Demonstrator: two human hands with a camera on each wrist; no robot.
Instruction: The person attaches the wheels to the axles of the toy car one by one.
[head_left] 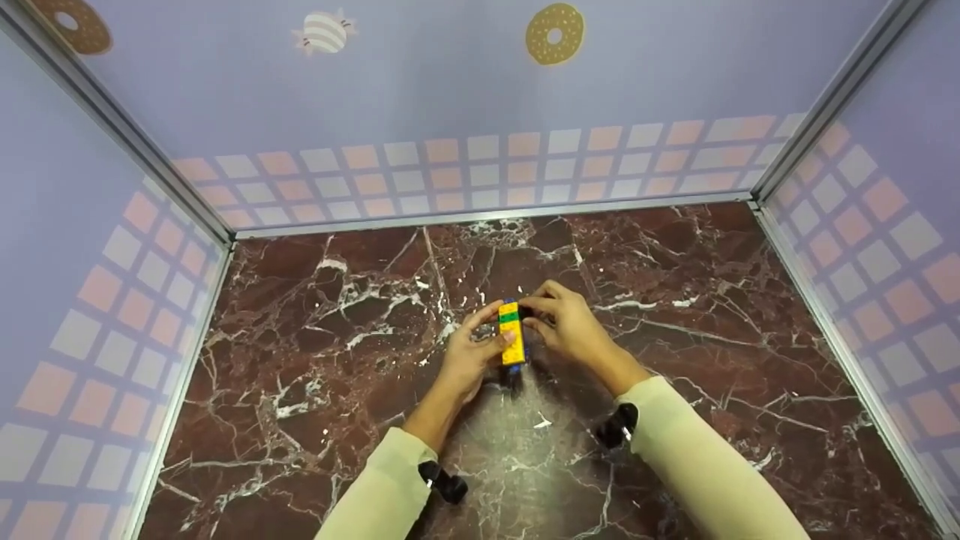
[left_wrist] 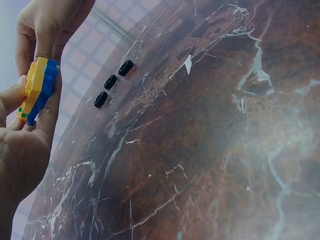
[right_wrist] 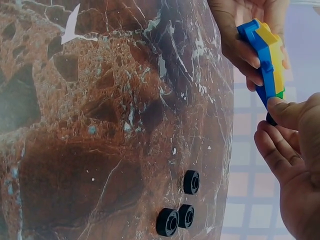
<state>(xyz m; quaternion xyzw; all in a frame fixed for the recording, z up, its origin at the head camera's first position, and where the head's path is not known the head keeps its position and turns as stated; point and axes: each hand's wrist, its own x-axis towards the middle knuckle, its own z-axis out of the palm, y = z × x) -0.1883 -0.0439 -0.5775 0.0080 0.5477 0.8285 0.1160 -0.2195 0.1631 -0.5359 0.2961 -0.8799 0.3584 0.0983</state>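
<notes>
A toy car built of bricks [head_left: 511, 341], with a blue base and yellow and green bricks on top, is held above the table. My left hand [head_left: 466, 352] grips it from the left side, thumb on the yellow bricks. From the other side my right hand [head_left: 566, 326] pinches a black wheel [right_wrist: 271, 119] at the green end of the blue base; fingers hide most of that wheel. Whether it sits on the base cannot be told. Several fingers of the left hand [right_wrist: 245, 55] lie along the blue side in the right wrist view.
Three loose black wheels lie on the table; one wheel [left_wrist: 125, 67] sits at the end of a short row in the left wrist view. The brown marbled table [head_left: 300, 450] is bounded by a back wall [head_left: 450, 90] and side walls with metal edges.
</notes>
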